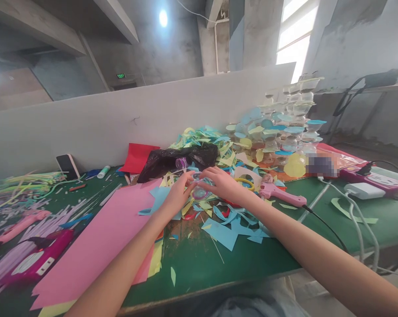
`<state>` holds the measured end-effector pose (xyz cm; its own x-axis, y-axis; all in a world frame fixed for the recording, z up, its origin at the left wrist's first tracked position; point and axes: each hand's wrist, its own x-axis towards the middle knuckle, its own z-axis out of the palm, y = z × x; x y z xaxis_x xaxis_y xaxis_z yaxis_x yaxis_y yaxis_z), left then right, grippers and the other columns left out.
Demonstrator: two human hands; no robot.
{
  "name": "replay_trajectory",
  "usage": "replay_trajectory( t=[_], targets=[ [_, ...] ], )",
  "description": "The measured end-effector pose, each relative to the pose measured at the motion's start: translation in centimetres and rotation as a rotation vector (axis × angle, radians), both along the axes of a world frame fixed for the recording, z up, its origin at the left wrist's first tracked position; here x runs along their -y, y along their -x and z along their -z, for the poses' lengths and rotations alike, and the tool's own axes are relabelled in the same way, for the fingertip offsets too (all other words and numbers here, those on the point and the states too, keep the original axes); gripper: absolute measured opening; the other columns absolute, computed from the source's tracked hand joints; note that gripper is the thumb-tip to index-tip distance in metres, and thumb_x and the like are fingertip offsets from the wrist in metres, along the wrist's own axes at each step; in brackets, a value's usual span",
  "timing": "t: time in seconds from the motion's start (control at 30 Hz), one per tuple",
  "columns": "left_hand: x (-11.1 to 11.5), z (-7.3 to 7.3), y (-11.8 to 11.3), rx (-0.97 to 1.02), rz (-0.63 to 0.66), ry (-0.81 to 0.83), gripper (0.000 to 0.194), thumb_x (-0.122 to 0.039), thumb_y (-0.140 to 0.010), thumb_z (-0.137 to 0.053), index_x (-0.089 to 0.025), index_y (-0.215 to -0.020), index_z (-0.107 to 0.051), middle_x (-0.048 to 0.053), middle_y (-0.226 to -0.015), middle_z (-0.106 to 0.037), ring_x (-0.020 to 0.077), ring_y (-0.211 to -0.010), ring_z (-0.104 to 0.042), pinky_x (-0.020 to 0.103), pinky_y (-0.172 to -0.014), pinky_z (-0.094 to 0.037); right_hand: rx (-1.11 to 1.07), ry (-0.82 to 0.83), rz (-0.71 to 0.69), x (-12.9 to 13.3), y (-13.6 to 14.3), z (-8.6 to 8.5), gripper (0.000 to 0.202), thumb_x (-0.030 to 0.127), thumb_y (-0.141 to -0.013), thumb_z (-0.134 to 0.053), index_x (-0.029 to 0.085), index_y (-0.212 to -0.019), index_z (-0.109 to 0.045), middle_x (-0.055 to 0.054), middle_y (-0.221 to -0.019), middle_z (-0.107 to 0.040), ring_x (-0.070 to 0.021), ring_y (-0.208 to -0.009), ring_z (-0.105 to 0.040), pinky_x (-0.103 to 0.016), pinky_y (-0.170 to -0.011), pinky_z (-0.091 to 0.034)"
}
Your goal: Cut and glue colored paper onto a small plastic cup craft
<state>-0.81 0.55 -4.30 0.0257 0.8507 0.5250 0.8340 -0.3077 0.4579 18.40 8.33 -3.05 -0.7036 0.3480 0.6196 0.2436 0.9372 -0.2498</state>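
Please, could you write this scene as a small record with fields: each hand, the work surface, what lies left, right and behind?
left hand: at a clear rounded item
right hand: at the same item
surface: green table, blue paper scraps
left: pink paper, purple strips
right: pink glue gun, stacked clear cups
behind: black plastic bag

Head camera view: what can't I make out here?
Clear plastic piece: head view, partly covered by the left hand and right hand.
Dark object: head view, obscured by pixelation.
Lilac sticks: head view, some ends cut off by the left edge.
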Motion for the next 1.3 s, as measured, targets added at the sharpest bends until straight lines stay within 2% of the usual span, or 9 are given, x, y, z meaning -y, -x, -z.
replay_trajectory(
  t=[0.07,0.2,0.27,0.43,0.53,0.67,0.8,1.07,1.3],
  targets=[
    [0.1,0.0,0.1,0.007,-0.003,0.016,0.028,-0.041,-0.095,-0.049,-0.024,-0.117,-0.05,0.009,-0.127,-0.06,0.016,-0.082,-0.06,0.034,-0.076,-0.051,-0.018,0.046,0.013,0.1,0.1,-0.1,0.025,0.038,-0.097,-0.051,0.019,-0.105,-0.065,-0.011,-0.107,-0.066,-0.0231,-0.101,-0.059,-0.038,-0.089,-0.047],
    [0.2,0.5,0.9,0.016,-0.032,0.033,0.051,-0.045,-0.087,-0.06,-0.025,-0.131,-0.042,0.01,-0.131,-0.054,0.0198,-0.1,-0.059,0.036,-0.084,-0.049,-0.035,0.088,0.008,0.0,0.3,-0.1,0.019,0.035,-0.096,-0.054,0.02,-0.099,-0.065,-0.008,-0.107,-0.067,-0.0217,-0.098,-0.058,-0.037,-0.088,-0.046],
    [0.2,1.0,1.4,-0.039,-0.078,0.06,0.057,-0.047,-0.082,-0.066,-0.022,-0.13,-0.045,0.01,-0.125,-0.056,0.023,-0.105,-0.056,0.039,-0.088,-0.047,-0.041,0.107,0.019,0.1,0.3,-0.2,0.018,0.036,-0.095,-0.055,0.021,-0.098,-0.064,-0.007,-0.106,-0.067,-0.0216,-0.098,-0.057,-0.036,-0.088,-0.045],
    [-0.1,1.7,1.3,-0.258,-0.136,0.113,0.038,-0.052,-0.081,-0.065,-0.02,-0.102,-0.064,0.006,-0.1,-0.06,0.0267,-0.1,-0.051,0.045,-0.091,-0.042,-0.049,0.223,0.096,0.6,0.6,-0.5,0.024,0.036,-0.092,-0.058,0.018,-0.106,-0.059,-0.008,-0.104,-0.067,-0.0225,-0.097,-0.058,-0.035,-0.083,-0.046],
    [-0.4,1.7,0.8,-0.263,-0.114,0.097,0.034,-0.049,-0.084,-0.063,-0.021,-0.102,-0.067,0.006,-0.098,-0.061,0.0261,-0.096,-0.051,0.043,-0.087,-0.044,-0.034,0.274,0.106,0.7,0.8,-0.5,0.028,0.037,-0.091,-0.056,0.017,-0.111,-0.056,-0.009,-0.102,-0.066,-0.0223,-0.093,-0.059,-0.034,-0.076,-0.046],
    [-0.5,1.8,0.5,-0.249,-0.082,0.072,0.029,-0.045,-0.085,-0.063,-0.023,-0.103,-0.066,0.006,-0.1,-0.062,0.0259,-0.097,-0.051,0.043,-0.086,-0.044,-0.049,0.233,0.105,0.8,0.7,-0.5,0.041,0.049,-0.089,-0.056,0.018,-0.115,-0.055,-0.008,-0.099,-0.066,-0.0228,-0.091,-0.059,-0.034,-0.076,-0.045],
    [-0.3,1.7,0.5,-0.269,-0.132,0.049,0.027,-0.045,-0.083,-0.065,-0.021,-0.096,-0.063,0.005,-0.093,-0.06,0.0263,-0.095,-0.05,0.042,-0.082,-0.045,-0.06,0.195,0.146,1.2,0.4,-1.1,0.055,0.061,-0.087,-0.055,0.017,-0.12,-0.054,-0.009,-0.097,-0.066,-0.0238,-0.09,-0.059,-0.035,-0.075,-0.045],
    [0.3,0.9,0.2,-0.339,-0.119,-0.027,0.028,-0.035,-0.081,-0.069,-0.02,-0.1,-0.055,0.007,-0.101,-0.06,0.0287,-0.102,-0.05,0.043,-0.086,-0.044,0.016,-0.017,0.151,1.3,0.0,-1.3,0.045,0.058,-0.088,-0.056,0.019,-0.111,-0.062,-0.008,-0.097,-0.069,-0.024,-0.09,-0.059,-0.037,-0.08,-0.043],
    [0.4,0.8,0.1,-0.277,-0.091,-0.033,0.026,-0.017,-0.078,-0.065,-0.021,-0.1,-0.052,0.007,-0.104,-0.056,0.0274,-0.105,-0.052,0.041,-0.087,-0.045,0.02,-0.099,0.148,1.7,-0.5,-1.3,0.054,0.064,-0.084,-0.057,0.018,-0.114,-0.063,-0.01,-0.099,-0.07,-0.026,-0.092,-0.06,-0.038,-0.083,-0.043]
  ],
)
